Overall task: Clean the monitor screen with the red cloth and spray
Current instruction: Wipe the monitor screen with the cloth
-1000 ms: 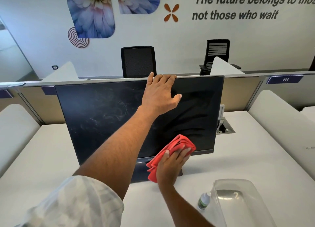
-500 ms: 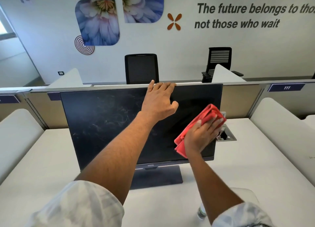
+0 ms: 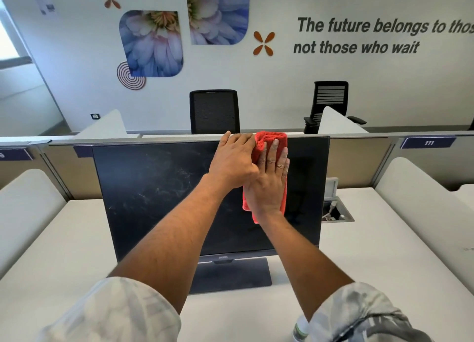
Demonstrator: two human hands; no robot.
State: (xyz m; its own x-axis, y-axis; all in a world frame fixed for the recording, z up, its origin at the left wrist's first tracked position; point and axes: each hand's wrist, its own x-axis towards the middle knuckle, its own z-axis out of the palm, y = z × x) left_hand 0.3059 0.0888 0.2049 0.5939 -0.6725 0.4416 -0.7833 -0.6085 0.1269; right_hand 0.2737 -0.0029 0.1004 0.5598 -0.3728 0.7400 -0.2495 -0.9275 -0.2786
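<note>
Monitor (image 3: 159, 187) stands upright on its base (image 3: 230, 275) in the middle of the desk (image 3: 77, 239), just in front of the partition (image 3: 359, 159). Its screen faces the person, and its long axis runs left to right, along the partition.

The right hand (image 3: 272, 182) lies flat with its fingers straight and together, pressing the cloth (image 3: 272, 138) against the upper screen, right of centre. The cloth is folded into a strip that runs up and down. Its top end laps over the monitor's top edge and its lower end shows below the wrist.

The left hand (image 3: 236, 159) is just beside it, touching it. It is laid on the screen with nearly straight fingers whose tips reach the top edge, apparently to steady the monitor. It holds nothing.

The job looks roughly half done. To the right of the hands the screen reads dark and even, so that side seems wiped. From the centre to the left edge, pale smears and streaks cover the glass, so that half is left to do.

The spray (image 3: 300, 329) stands on the desk at the bottom of the view, mostly hidden by the right sleeve and well apart from both hands. Whether the dirty half has been sprayed cannot be told.
</note>
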